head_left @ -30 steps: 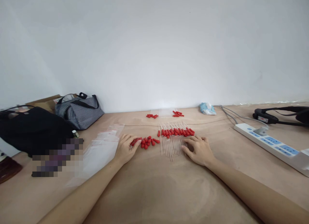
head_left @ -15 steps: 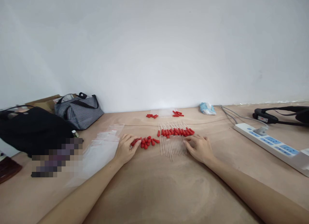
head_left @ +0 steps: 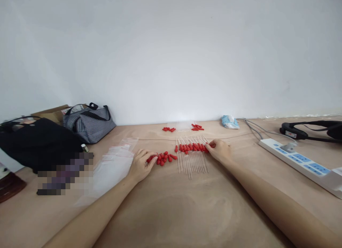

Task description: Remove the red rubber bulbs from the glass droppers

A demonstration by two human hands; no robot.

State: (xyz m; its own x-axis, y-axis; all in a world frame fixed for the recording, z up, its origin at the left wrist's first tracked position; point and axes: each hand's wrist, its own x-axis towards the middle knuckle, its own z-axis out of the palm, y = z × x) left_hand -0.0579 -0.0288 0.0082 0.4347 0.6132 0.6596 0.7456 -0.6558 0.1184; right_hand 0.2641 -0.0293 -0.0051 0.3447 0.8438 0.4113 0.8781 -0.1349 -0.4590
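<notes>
My left hand [head_left: 141,166] curls around the left end of a heap of loose red rubber bulbs [head_left: 162,158], with red showing between its thumb and forefinger. To the right of the heap lies a row of glass droppers [head_left: 196,147] capped with red bulbs, their thin tubes pointing away from me. My right hand [head_left: 219,150] pinches the red bulb at the right end of this row; its fingertips partly hide that bulb. Bare glass tubes [head_left: 191,164] lie side by side just in front of the row.
Behind lie more glass tubes with two small groups of red bulbs [head_left: 169,129]. Clear zip bags [head_left: 109,169] are spread beside my left arm. A black bag [head_left: 40,141] and striped bag [head_left: 93,123] stand left. A blue-white packet [head_left: 229,122], power strip [head_left: 296,159] and black headset [head_left: 294,131] sit right.
My right hand has moved up from beside the bare tubes to the right end of the capped row and closed on a bulb there. My left hand stays at the loose bulbs.
</notes>
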